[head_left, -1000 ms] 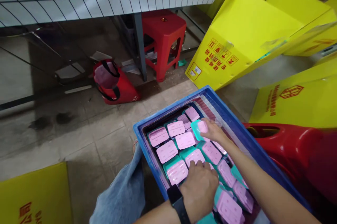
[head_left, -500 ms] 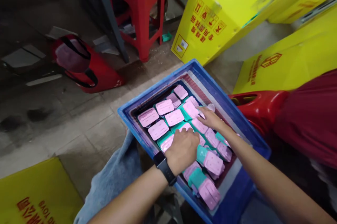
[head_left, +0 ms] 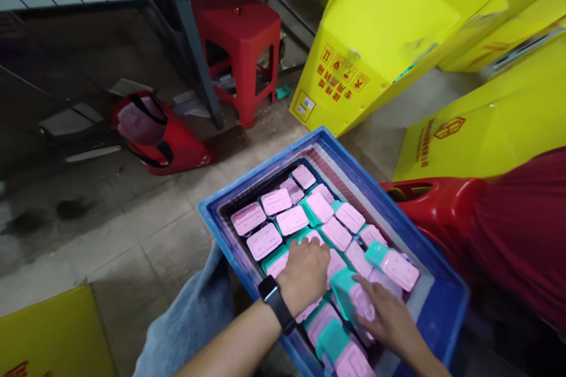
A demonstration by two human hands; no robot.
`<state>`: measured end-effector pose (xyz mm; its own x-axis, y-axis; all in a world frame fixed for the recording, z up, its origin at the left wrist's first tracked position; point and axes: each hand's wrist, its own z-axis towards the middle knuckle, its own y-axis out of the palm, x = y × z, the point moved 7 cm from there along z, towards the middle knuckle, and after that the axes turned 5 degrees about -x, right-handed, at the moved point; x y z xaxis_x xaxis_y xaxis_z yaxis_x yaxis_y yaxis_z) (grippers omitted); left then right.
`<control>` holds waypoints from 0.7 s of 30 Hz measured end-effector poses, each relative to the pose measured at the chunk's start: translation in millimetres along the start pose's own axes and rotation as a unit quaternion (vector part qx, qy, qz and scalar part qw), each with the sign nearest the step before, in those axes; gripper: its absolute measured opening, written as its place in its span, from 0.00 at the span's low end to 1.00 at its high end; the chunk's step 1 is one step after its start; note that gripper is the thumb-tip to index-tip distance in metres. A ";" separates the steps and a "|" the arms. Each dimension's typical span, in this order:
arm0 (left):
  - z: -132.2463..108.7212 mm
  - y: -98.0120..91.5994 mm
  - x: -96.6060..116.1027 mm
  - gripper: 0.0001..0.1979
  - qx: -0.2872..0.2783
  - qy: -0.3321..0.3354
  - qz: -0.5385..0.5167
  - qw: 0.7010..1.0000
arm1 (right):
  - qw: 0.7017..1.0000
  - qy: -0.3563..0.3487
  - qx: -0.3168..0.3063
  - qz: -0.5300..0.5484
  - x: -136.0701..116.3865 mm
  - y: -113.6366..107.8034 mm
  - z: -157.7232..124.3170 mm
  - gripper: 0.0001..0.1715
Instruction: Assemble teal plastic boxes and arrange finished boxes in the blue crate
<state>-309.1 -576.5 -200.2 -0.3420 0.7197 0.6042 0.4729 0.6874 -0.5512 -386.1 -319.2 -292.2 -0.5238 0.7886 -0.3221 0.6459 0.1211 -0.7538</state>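
A blue plastic tray (head_left: 260,171) holds several rows of small box-shaped plastic pieces (head_left: 292,220), pink on one face and teal on the sides. My left hand (head_left: 306,271), a dark watch at its wrist, lies over the pieces near the tray's near-left side. Its fingers curl down, and whatever they grip is hidden beneath them. To the right, my right hand (head_left: 387,312) closes thumb and fingers around a tilted pink-and-teal box (head_left: 347,293). Another pink-and-teal box (head_left: 400,269) lies on top of the others near the tray's right side.
Yellow boxes with red print (head_left: 345,79) stand beyond the tray and to the right. A red stool (head_left: 247,52) is under a table edge, a red bag (head_left: 172,141) on the floor at left. A person in a dark red garment (head_left: 526,235) sits close at right by a red seat (head_left: 442,203).
My right hand has come back toward me from the tray's upper right and taken hold of a pink-and-teal box. My left hand stays nearly in place. The camera view has tilted upward slightly.
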 end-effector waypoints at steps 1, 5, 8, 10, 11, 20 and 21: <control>0.6 0.1 1.3 0.16 -0.002 0.000 -0.002 1.000 | 0.995 0.058 0.017 0.085 0.3 -14.9 9.5 0.39; 1.5 0.6 4.6 0.17 -0.010 0.004 -0.010 1.000 | 0.896 0.242 0.060 0.367 -16.2 -59.5 66.2 0.35; 1.4 2.1 3.7 0.18 -0.018 0.001 -0.015 1.000 | 0.854 0.274 0.066 0.437 -38.8 -79.2 132.9 0.33; 1.0 2.1 2.4 0.18 -0.020 -0.003 -0.018 1.000 | 0.834 0.297 0.067 0.460 -50.1 -84.7 175.0 0.33; 0.8 1.6 1.9 0.18 -0.020 -0.004 -0.020 1.000 | 0.827 0.305 0.066 0.467 -55.7 -85.5 193.1 0.31; -1.8 1.6 2.9 0.18 -0.023 0.011 -0.037 0.999 | 0.856 0.278 0.027 0.436 -82.5 -68.5 252.1 0.22; -2.2 2.0 2.9 0.18 -0.022 0.012 -0.038 0.999 | 0.866 0.265 0.025 0.424 -82.0 -68.2 251.3 0.22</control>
<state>-307.4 -573.2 -198.3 -0.3590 0.6631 0.6569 0.4821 0.7344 -0.4778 -526.7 -543.6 -358.3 0.4644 0.7487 -0.4731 0.6420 -0.6525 -0.4026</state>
